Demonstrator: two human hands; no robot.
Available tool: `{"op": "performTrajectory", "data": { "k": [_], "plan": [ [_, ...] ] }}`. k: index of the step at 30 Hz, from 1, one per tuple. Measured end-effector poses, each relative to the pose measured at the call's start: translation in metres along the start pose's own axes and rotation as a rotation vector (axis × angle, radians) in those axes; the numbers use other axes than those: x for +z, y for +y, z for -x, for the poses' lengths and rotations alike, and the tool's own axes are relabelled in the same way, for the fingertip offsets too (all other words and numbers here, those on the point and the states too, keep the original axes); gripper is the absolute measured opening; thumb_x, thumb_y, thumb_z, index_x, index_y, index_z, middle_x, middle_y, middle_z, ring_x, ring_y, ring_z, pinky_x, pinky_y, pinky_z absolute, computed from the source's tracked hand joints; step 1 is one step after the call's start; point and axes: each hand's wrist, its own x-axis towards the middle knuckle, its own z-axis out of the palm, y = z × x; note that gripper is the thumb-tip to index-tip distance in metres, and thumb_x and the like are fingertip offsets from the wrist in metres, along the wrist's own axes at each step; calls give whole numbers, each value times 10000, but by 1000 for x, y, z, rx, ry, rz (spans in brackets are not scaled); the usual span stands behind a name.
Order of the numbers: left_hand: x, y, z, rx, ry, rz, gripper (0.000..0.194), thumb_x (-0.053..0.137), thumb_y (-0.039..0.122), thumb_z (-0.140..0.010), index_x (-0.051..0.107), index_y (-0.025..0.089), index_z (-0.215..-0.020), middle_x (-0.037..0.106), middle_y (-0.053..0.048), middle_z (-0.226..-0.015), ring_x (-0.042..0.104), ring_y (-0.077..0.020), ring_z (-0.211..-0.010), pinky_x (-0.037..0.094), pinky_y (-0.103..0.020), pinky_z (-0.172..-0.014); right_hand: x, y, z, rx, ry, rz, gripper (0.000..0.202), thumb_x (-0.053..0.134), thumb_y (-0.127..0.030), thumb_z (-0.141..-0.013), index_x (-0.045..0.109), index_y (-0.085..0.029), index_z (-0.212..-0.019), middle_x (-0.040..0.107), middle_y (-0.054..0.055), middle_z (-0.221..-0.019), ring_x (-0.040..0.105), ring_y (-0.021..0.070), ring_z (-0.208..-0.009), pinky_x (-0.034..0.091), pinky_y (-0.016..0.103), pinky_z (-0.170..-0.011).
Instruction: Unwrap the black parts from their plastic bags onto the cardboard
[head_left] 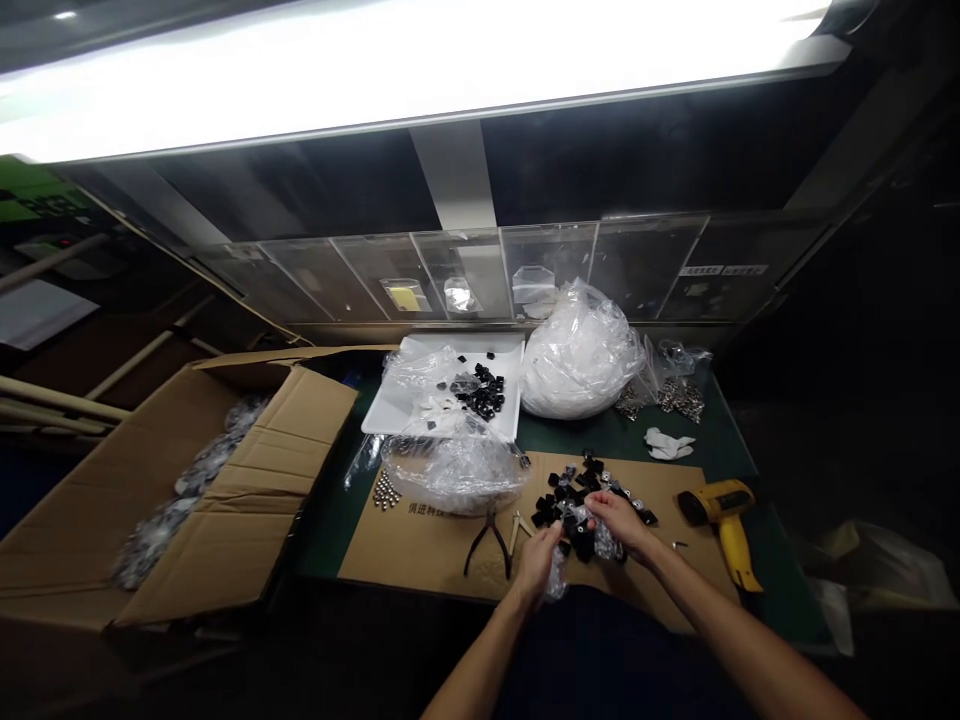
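Over the front of the cardboard sheet, my left hand (538, 562) is closed on a small clear plastic bag (555, 580), whose end hangs below the fingers. My right hand (619, 520) pinches crumpled clear plastic just to the right, close to the left fingertips. What the plastic holds is too small to make out. Around and beneath both hands lies a pile of small black square parts (559, 500), some with shiny bits among them. Pliers with dark handles (487, 545) rest left of my left hand, beside a light-coloured slim tool (517, 528).
A white tray (514, 410) holds black parts and plastic film. Behind stands a big filled plastic bag (577, 360). Metal balls (385, 490) lie left, small metal pieces (681, 398) back right. A yellow heat gun (731, 530) lies right; an open carton (315, 420) stands left.
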Motion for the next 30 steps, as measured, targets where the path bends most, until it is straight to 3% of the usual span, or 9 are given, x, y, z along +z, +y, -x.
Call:
{"op": "performTrajectory", "data": {
  "k": [3, 5, 9, 13, 17, 20, 23, 27, 30],
  "plan": [
    [7, 4, 0, 110, -32, 7, 625, 786, 567, -647, 690, 121, -1074, 702, -65, -721, 581, -132, -599, 385, -222, -559, 6, -2, 18, 32, -17, -59, 411, 706, -539, -685, 598, -180, -855, 632, -17, -607, 567, 137, -536, 391, 235, -538],
    [9, 4, 2, 113, -56, 51, 648, 810, 548, -630, 690, 106, -1088, 726, -89, -787, 598, -140, -632, 395, -229, -587, 9, -1, 25, 36, 8, -53, 428, 711, -552, -672, 602, -179, -850, 643, -6, -626, 580, 148, -556, 409, 247, -557],
    [6, -2, 7, 72, -38, 129, 617, 875, 496, -548, 708, 83, -975, 725, -96, -760, 595, -135, -591, 384, -221, -553, 11, 7, 29, 18, 36, -83, 409, 752, -512, -643, 620, -183, -849, 708, 35, -796, 626, 163, -625, 464, 274, -627],
    [-1, -10, 11, 14, -68, 203, 550, 877, 458, -568, 700, 81, -928, 703, -73, -714, 559, -102, -510, 386, -209, -494, 7, 17, 30, -8, 18, -135, 368, 768, -437, -651, 645, -184, -887, 741, 73, -938, 652, 172, -685, 507, 311, -725],
    [-8, -15, 14, -43, -90, 266, 475, 870, 391, -601, 686, 85, -913, 682, -44, -698, 519, -79, -448, 408, -208, -448, 4, 18, 34, -17, -20, -93, 283, 751, -324, -614, 658, -175, -836, 747, 75, -950, 673, 192, -809, 504, 315, -830],
    [-12, -16, 14, -108, -112, 298, 400, 848, 308, -631, 673, 99, -924, 656, -12, -668, 494, -68, -416, 422, -207, -420, 2, 16, 34, -43, -35, -40, 202, 710, -250, -583, 652, -172, -760, 747, 57, -868, 668, 190, -825, 495, 301, -822],
    [-14, -15, 13, -150, -113, 291, 341, 823, 247, -645, 655, 98, -902, 613, 16, -618, 480, -68, -394, 423, -208, -395, -4, 14, 29, -64, 33, -12, 169, 695, -223, -560, 647, -175, -715, 724, 33, -758, 658, 184, -762, 500, 297, -775],
    [-13, -13, 9, -136, -40, 277, 355, 809, 240, -658, 630, 109, -936, 644, 3, -662, 498, -82, -400, 426, -223, -391, -11, 15, 19, -71, 231, -47, 199, 721, -244, -572, 666, -185, -754, 705, 30, -752, 661, 196, -766, 521, 306, -772],
    [-11, -12, 6, -112, -8, 269, 386, 841, 244, -627, 632, 125, -930, 685, -27, -710, 567, -105, -477, 448, -221, -451, -7, 16, 20, -23, 181, -65, 237, 732, -341, -664, 701, -189, -843, 719, 50, -856, 671, 209, -805, 541, 315, -758]
  ]
}}
